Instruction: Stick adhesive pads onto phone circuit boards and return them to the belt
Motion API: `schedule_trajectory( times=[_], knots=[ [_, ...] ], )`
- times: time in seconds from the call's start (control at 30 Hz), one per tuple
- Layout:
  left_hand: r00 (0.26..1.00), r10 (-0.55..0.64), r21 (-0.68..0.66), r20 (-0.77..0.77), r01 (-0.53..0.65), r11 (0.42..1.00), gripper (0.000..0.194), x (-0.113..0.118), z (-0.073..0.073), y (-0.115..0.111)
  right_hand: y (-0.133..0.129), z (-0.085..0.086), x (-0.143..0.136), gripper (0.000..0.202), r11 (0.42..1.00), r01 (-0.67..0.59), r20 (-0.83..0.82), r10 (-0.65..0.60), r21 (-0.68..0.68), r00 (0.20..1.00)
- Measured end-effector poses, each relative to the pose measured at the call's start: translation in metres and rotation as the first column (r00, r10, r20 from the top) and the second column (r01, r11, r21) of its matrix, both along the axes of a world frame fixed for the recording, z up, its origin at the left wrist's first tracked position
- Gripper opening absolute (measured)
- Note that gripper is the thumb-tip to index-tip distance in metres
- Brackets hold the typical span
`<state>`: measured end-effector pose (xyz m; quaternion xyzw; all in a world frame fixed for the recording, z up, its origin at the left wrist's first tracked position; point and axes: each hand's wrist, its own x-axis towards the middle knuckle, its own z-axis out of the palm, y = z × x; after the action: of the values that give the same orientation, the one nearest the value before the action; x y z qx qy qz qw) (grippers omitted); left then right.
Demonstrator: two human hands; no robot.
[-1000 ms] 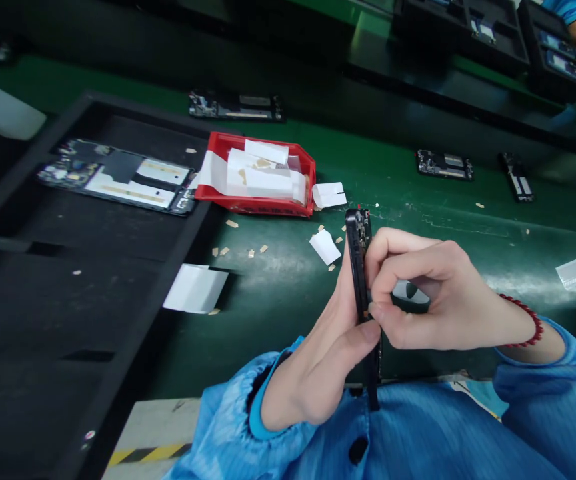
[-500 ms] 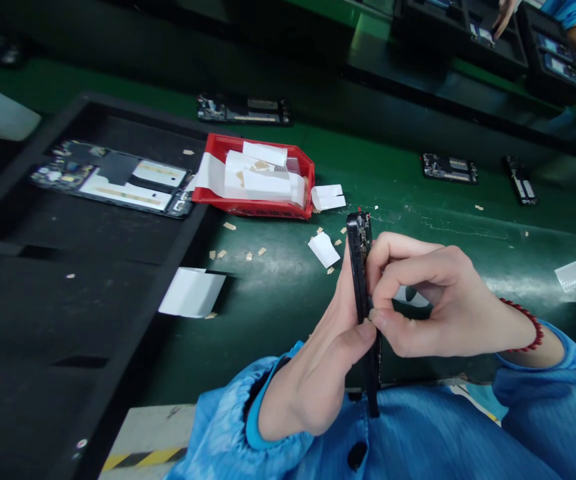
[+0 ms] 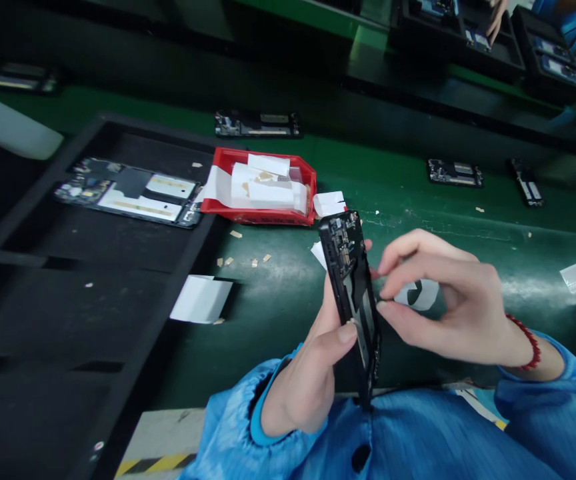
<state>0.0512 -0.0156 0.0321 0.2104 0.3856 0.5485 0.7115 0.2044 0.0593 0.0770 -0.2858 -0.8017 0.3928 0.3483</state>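
My left hand [image 3: 313, 373] is closed round an opened phone [image 3: 355, 287], its thumb on the near edge and the fingers behind. The phone stands steeply tilted, with its exposed circuit board and pale inner strips turned partly to me. Just right of it, my right hand [image 3: 448, 300] has thumb and fingertips drawn into a pinch. Something small and dark may sit between those tips; I cannot make out what. Behind the right hand a white piece with a dark curved shape [image 3: 421, 295] lies on the green bench [image 3: 268, 320].
A red bin [image 3: 268, 217] of white papers stands beside a black tray [image 3: 133, 313] holding another opened phone [image 3: 128, 193]. Tan scraps and a white paper [image 3: 202, 299] lie nearby. More opened phones [image 3: 258, 125] rest farther back. Another person's hand [image 3: 497, 20] is at far right.
My right hand has drawn back to the right from the phone's edge. My left hand has turned the phone, so more of its inner face shows. The view has shifted slightly.
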Motion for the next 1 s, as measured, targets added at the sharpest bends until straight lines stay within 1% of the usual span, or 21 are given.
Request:
schedule_trajectory(
  times=[0.07,0.2,0.3,0.4,0.6,0.8,0.9,1.0],
  knots=[
    [1.0,0.013,0.037,-0.004,-0.013,0.999,0.062,0.0,-0.001,-0.001,-0.008,0.001,0.0,0.007,1.0,0.009,-0.051,-0.008,0.02,0.999],
    [1.0,0.011,0.081,-0.024,-0.009,0.997,0.061,0.001,0.0,-0.001,-0.019,0.0,-0.006,0.008,0.998,-0.027,-0.071,0.03,0.049,0.997],
    [0.999,0.008,0.104,-0.033,-0.005,0.995,0.061,0.002,0.001,-0.002,-0.019,-0.004,-0.01,0.009,0.999,-0.016,-0.106,0.02,0.041,0.994],
    [0.999,0.018,0.087,-0.038,-0.015,0.996,0.063,0.002,0.004,-0.004,-0.017,-0.007,-0.012,0.007,0.999,0.01,-0.107,-0.006,0.039,0.994],
    [0.998,0.036,0.062,-0.057,-0.033,0.998,0.055,0.002,0.009,-0.007,-0.019,-0.012,-0.011,0.007,0.999,0.046,-0.115,-0.044,0.014,0.992],
    [0.996,0.026,0.058,-0.084,-0.022,0.998,0.058,0.0,0.011,-0.008,-0.017,-0.014,-0.013,0.007,1.0,0.017,-0.125,-0.018,-0.014,0.992],
    [0.994,0.053,0.063,-0.1,-0.047,0.997,0.057,0.001,0.008,-0.008,-0.016,-0.015,-0.014,0.008,0.999,0.003,-0.126,-0.007,-0.035,0.992],
    [0.989,0.088,0.096,-0.12,-0.077,0.992,0.052,0.003,0.006,-0.007,-0.016,-0.016,-0.016,0.008,0.997,-0.021,-0.15,0.009,-0.076,0.989]
  ],
)
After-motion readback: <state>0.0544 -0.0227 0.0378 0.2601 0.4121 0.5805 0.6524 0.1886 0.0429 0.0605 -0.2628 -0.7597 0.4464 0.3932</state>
